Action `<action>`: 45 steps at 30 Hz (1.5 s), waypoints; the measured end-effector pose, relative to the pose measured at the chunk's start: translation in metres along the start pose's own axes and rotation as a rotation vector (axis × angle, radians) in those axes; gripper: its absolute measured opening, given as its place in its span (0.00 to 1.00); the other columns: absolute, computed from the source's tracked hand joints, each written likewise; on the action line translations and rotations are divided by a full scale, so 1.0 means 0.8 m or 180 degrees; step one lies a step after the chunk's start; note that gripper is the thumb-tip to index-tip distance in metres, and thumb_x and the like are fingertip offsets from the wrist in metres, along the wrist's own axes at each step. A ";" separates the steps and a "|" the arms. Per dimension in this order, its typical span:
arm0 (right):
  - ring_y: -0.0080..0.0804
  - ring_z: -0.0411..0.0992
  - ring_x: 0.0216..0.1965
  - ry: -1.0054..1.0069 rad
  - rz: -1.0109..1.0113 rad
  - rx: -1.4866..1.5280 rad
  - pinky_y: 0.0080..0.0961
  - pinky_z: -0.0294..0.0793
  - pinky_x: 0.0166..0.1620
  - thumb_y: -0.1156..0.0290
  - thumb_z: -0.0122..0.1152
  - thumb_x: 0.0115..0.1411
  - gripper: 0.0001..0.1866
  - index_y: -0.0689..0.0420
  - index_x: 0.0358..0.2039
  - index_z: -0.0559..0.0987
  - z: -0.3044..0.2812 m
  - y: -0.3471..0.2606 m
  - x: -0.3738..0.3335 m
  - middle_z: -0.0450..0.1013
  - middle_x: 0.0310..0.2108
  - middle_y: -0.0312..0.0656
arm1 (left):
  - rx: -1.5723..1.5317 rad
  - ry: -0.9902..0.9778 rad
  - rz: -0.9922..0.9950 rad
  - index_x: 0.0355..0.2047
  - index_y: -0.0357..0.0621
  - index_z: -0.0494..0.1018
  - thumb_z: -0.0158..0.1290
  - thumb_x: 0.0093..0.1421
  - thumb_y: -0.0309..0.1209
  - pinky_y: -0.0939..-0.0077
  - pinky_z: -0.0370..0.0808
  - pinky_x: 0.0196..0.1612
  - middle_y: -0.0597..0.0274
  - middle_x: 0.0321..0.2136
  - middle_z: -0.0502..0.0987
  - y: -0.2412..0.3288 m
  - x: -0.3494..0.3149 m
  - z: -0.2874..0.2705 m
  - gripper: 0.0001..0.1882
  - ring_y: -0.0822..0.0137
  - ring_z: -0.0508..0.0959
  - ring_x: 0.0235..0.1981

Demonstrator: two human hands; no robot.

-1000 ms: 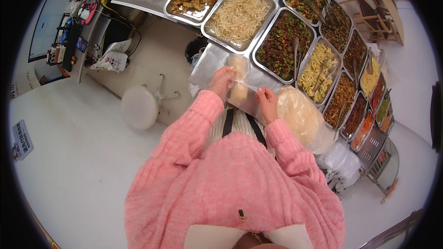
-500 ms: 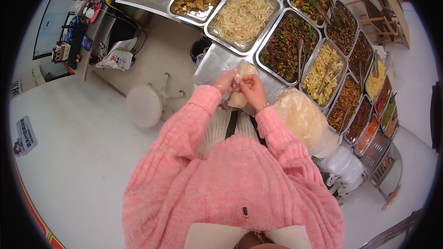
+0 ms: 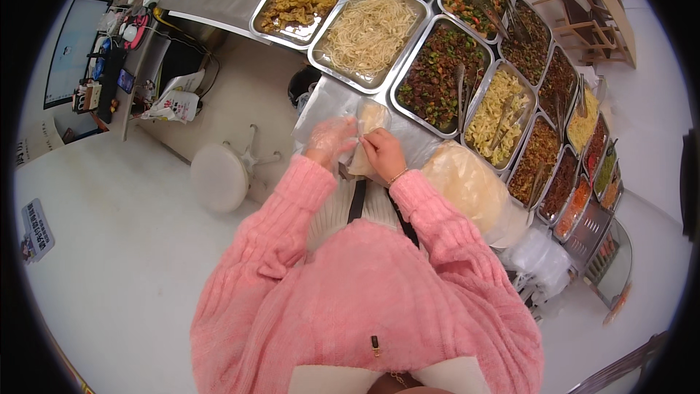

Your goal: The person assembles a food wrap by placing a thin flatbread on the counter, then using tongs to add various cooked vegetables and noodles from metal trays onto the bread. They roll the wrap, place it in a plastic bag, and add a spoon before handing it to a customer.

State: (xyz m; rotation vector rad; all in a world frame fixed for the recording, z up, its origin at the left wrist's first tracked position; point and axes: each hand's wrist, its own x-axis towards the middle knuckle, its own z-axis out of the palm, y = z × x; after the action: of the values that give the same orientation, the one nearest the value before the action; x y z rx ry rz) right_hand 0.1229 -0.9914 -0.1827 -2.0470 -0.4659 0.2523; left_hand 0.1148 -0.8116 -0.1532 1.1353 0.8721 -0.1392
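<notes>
A pale rolled flatbread [image 3: 373, 115] lies on the metal counter ledge [image 3: 315, 111] in front of me, its middle partly hidden by my fingers. At its left side is my left hand [image 3: 329, 138], in a loose clear plastic glove, fingers stretched out and slightly blurred. My right hand [image 3: 384, 155], bare and with a thin bracelet at the wrist, is closed in a pinch over the roll's middle. What lies between its fingertips is too small to make out. To the right of that hand rests a stack of thin flatbreads [image 3: 467, 179], partly covered by clear plastic.
Metal trays of cooked food, such as bean sprouts [image 3: 370, 29] and a dark chopped dish [image 3: 445, 69], line the counter's far side and right. Tongs [image 3: 461, 91] lie in several. A white stool [image 3: 219, 177] stands at left; clear plastic bags [image 3: 538, 257] hang at right.
My left hand has drawn leftward from my right, its fingers now more stretched out. My right hand remains pinched near the roll. The whole view has shifted slightly.
</notes>
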 end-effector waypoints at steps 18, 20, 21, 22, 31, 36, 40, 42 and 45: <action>0.21 0.79 0.39 -0.2175 0.2012 0.1825 0.20 0.80 0.46 0.74 0.70 0.62 0.09 0.64 0.42 0.86 -0.082 0.055 0.057 0.83 0.38 0.40 | 0.2599 -0.1790 0.2803 0.31 0.43 0.77 0.61 0.57 0.26 0.59 0.75 0.48 0.55 0.37 0.80 -0.035 0.022 0.012 0.03 0.49 0.78 0.42; 0.18 0.77 0.32 -0.1993 0.1262 0.0632 0.22 0.79 0.39 0.75 0.72 0.58 0.09 0.64 0.39 0.87 -0.078 0.048 0.058 0.83 0.35 0.36 | 0.2606 -0.1735 0.2228 0.29 0.43 0.76 0.62 0.54 0.26 0.58 0.74 0.44 0.53 0.33 0.78 -0.034 0.029 0.013 0.05 0.47 0.78 0.40; 0.18 0.76 0.29 -0.1562 0.1046 0.0866 0.22 0.77 0.37 0.74 0.73 0.55 0.09 0.65 0.35 0.85 -0.071 0.043 0.054 0.82 0.31 0.36 | 0.2681 -0.1756 0.2210 0.31 0.42 0.76 0.62 0.55 0.26 0.59 0.74 0.44 0.53 0.33 0.78 -0.034 0.032 0.014 0.05 0.48 0.78 0.39; 0.23 0.77 0.28 -0.1260 0.1018 0.0494 0.24 0.77 0.36 0.75 0.72 0.55 0.08 0.64 0.33 0.83 -0.064 0.039 0.050 0.81 0.29 0.38 | 0.2726 -0.1741 0.2067 0.31 0.42 0.76 0.62 0.55 0.26 0.59 0.74 0.43 0.52 0.32 0.78 -0.034 0.033 0.013 0.05 0.49 0.78 0.38; 0.51 0.75 0.40 0.0111 -0.0585 -0.0311 0.36 0.76 0.41 0.84 0.63 0.55 0.12 0.59 0.40 0.78 -0.020 0.044 -0.002 0.73 0.39 0.48 | 0.2618 -0.2126 0.1625 0.38 0.38 0.79 0.61 0.60 0.26 0.63 0.77 0.44 0.49 0.37 0.81 -0.025 0.049 0.016 0.07 0.58 0.82 0.39; 0.51 0.75 0.39 -0.0084 -0.0766 -0.0380 0.38 0.76 0.40 0.83 0.63 0.55 0.13 0.58 0.40 0.78 -0.033 0.060 -0.004 0.73 0.41 0.47 | 0.3081 -0.3058 0.1454 0.38 0.38 0.82 0.62 0.59 0.25 0.66 0.78 0.46 0.52 0.36 0.82 0.002 0.086 0.026 0.07 0.59 0.82 0.39; 0.51 0.77 0.36 -0.0197 -0.1153 -0.0430 0.39 0.79 0.38 0.82 0.62 0.55 0.12 0.56 0.40 0.78 -0.040 0.064 0.003 0.74 0.40 0.44 | 0.3545 -0.2894 0.1708 0.32 0.38 0.80 0.63 0.56 0.23 0.63 0.77 0.43 0.51 0.32 0.80 0.001 0.080 0.039 0.04 0.55 0.81 0.37; 0.50 0.77 0.36 -0.0304 -0.1271 -0.0440 0.39 0.78 0.38 0.83 0.61 0.54 0.12 0.57 0.39 0.78 -0.044 0.065 0.008 0.74 0.40 0.44 | 0.3666 -0.2783 0.2046 0.30 0.38 0.78 0.60 0.55 0.22 0.60 0.76 0.43 0.49 0.33 0.78 -0.004 0.072 0.042 0.02 0.50 0.79 0.38; 0.49 0.77 0.36 -0.0369 -0.1372 -0.0400 0.38 0.78 0.38 0.83 0.60 0.55 0.10 0.57 0.38 0.78 -0.054 0.064 0.005 0.75 0.40 0.44 | 0.3624 -0.2625 0.2698 0.31 0.39 0.77 0.57 0.55 0.21 0.56 0.74 0.45 0.47 0.34 0.77 -0.015 0.064 0.037 0.02 0.45 0.76 0.41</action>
State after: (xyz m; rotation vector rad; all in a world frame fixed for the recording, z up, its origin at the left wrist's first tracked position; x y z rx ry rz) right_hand 0.1537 -1.0463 -0.2061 -2.0005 -0.9988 0.0813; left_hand 0.1592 -0.8254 -0.1918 2.1651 -0.5843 -0.3836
